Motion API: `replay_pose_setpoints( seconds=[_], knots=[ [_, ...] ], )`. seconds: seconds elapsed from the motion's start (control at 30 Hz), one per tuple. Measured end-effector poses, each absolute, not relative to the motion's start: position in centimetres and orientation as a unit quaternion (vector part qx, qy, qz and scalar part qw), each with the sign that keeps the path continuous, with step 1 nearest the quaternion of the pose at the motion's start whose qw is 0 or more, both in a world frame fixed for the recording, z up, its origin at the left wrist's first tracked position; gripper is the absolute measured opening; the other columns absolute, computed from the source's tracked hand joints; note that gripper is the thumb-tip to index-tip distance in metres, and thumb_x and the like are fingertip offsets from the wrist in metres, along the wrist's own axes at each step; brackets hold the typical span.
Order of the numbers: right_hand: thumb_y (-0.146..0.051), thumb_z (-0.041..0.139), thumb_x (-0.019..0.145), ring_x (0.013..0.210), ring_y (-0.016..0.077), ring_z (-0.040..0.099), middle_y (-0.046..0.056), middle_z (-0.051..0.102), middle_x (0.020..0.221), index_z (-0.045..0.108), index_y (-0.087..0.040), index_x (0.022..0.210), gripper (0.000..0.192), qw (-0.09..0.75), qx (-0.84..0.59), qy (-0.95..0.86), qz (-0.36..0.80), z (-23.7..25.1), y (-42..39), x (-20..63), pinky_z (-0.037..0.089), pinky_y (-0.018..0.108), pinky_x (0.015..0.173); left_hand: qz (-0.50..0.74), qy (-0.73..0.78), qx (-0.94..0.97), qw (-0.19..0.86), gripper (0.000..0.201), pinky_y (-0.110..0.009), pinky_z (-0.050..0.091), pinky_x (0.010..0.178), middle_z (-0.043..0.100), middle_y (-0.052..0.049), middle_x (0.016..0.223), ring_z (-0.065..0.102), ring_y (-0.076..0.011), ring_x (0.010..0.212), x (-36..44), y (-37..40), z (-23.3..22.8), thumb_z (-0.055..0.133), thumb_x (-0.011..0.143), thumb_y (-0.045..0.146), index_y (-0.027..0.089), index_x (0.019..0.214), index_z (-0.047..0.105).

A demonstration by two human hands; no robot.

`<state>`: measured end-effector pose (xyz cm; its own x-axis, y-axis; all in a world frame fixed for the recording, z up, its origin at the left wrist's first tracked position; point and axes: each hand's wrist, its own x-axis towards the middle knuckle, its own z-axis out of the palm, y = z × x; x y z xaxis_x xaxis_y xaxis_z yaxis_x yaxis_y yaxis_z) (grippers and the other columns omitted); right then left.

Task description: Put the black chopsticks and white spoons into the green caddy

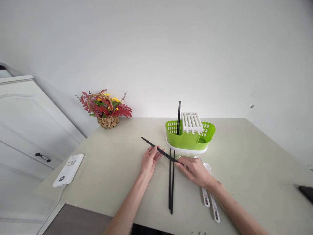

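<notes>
Left hand [149, 160]: fingers pinched on a black chopstick [158, 149], lifted aslant over the table [244, 156].
Right hand [194, 170]: pinches its other end, seemingly.
Nearby: chopstick pair [171, 182] lying flat; green cutlery drainer [189, 135] behind.

The table carries five black chopsticks [171, 182], two white spoons [210, 199], one green cutlery holder [189, 138], one flower basket [107, 111] and one white device [69, 169].
</notes>
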<state>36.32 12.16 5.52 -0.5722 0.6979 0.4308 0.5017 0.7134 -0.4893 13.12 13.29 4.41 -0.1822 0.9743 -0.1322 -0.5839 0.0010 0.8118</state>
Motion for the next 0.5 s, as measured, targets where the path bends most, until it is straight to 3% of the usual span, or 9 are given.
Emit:
replay_pose_setpoints(
  seconds=[0.3,0.5],
  knots=[
    [-0.038,0.035,0.111,0.065,0.0137,0.05,-0.001,0.055,0.073,0.048,-0.024,0.078,0.038,0.31,-0.321,-0.863,0.237,5.84,12.05,36.04,0.035,0.028,0.063,0.643,0.397,0.234,0.611,0.041,-0.036,0.064,0.093,0.078,-0.006,0.103,0.079,-0.0217,0.089,13.19,13.04,4.53,0.094,0.072,0.034,0.014,0.097,0.068],
    [-0.038,0.036,0.11,0.065,0.0146,0.047,-0.001,0.05,0.071,0.042,-0.024,0.073,0.04,0.301,-0.316,-0.862,0.257,5.79,12.07,36.08,0.035,0.029,0.063,0.639,0.395,0.235,0.617,0.041,-0.039,0.063,0.097,0.078,-0.005,0.105,0.079,-0.0216,0.091,13.37,12.72,4.81,0.093,0.074,0.035,0.016,0.098,0.066]
  ],
)
